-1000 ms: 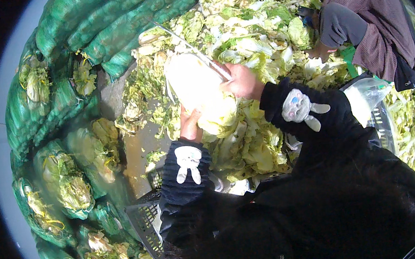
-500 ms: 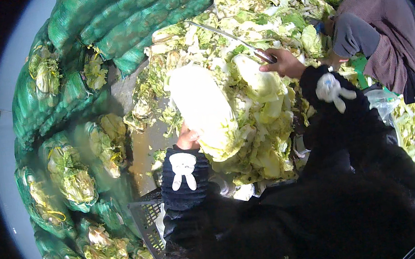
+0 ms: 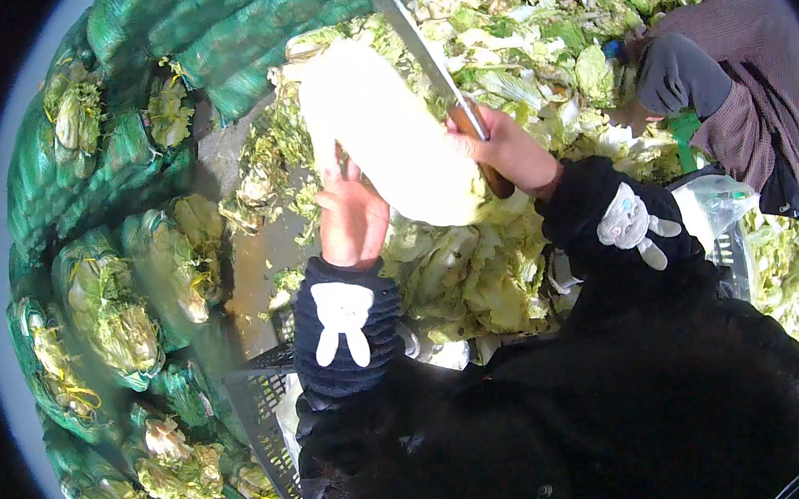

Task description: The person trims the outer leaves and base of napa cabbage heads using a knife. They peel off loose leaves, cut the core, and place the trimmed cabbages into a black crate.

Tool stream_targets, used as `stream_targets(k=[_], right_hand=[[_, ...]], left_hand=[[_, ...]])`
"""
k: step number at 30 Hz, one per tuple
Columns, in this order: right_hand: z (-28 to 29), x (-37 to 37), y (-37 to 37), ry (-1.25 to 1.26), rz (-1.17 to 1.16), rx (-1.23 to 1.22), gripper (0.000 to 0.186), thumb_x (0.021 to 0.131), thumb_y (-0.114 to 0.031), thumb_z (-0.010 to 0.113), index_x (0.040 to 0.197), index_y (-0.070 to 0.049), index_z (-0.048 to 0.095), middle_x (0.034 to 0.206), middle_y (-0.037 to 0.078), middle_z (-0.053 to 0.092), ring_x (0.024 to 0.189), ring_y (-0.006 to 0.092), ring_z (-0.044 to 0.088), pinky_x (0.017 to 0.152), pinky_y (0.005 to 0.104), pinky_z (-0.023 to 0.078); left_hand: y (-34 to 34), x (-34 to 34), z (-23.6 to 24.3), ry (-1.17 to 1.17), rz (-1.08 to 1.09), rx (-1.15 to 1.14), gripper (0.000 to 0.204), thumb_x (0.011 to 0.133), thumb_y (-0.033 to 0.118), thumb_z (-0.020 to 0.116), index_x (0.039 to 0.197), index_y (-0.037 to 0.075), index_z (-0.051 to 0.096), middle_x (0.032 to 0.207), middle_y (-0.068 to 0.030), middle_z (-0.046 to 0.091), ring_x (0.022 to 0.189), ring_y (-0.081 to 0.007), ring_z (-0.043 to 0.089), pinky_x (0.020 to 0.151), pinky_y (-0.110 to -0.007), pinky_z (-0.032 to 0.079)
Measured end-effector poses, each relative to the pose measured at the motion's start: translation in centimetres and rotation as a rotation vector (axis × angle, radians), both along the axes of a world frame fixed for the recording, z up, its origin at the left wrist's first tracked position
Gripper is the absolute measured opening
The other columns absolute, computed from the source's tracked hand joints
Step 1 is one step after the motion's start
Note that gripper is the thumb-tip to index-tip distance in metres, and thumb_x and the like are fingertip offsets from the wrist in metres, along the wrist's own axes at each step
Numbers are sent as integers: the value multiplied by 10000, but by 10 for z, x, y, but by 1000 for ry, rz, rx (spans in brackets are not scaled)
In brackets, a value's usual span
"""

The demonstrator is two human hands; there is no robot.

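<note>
A large pale napa cabbage (image 3: 386, 130), bleached by glare, slants across the middle in front of me. Along its lower left side is my left hand (image 3: 355, 217), palm showing and fingers apart, with the fingertips against the cabbage's edge. My right hand (image 3: 513, 150) is closed round the wooden handle of a long knife (image 3: 420, 47). Its blade points up and away, past the cabbage's right side. The right knuckles and thumb are close against the cabbage; whether they press on it I cannot tell. Loose cabbage leaves (image 3: 465, 277) are heaped below.
Green mesh sacks (image 3: 92, 202) packed with cabbages are stacked along the left. Trimmed leaves (image 3: 533, 35) cover the ground at the back. A person (image 3: 738, 72) crouches at the right, near a clear plastic bag (image 3: 717, 204). A dark plastic crate (image 3: 266, 407) stands by my left arm.
The cabbage has shifted slightly up and left. My left hand has turned palm-up with fingers spread. My right hand has brought the knife left and nearer, its blade now steeper.
</note>
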State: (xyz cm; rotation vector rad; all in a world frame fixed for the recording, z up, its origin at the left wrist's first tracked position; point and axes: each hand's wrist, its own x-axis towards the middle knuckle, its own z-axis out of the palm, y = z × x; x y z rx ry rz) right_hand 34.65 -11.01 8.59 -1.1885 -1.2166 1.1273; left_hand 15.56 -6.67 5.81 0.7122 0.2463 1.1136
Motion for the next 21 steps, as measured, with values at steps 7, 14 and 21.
stream_targets(k=[7, 14, 21], right_hand=[[-9, -9, -4, 303, 108, -339, 213, 819, -263, 570, 866, -65, 506, 685, -23, 478, 596, 74, 462, 538, 217, 381], [-16, -11, -35, 481, -130, -363, 334, 798, -309, 606, 949, -37, 487, 760, -2, 482, 649, 86, 470, 574, 225, 379], [-18, -12, -34, 632, -32, -395, 414, 797, -349, 598, 1001, -11, 473, 783, 3, 482, 678, 96, 463, 592, 237, 378]], left_hand=[[14, 8, -20, -187, -383, -180, 506, 868, 377, 425, 1213, 10, 376, 1121, -130, 514, 975, -249, 531, 839, -370, 437], [6, 18, -12, 280, 306, 137, 456, 908, 336, 339, 1210, -4, 359, 1147, -125, 497, 995, -230, 527, 846, -362, 439], [14, 8, -6, -261, -65, -219, 663, 827, 546, 384, 1299, 91, 285, 1255, -137, 404, 1110, -287, 439, 909, -440, 393]])
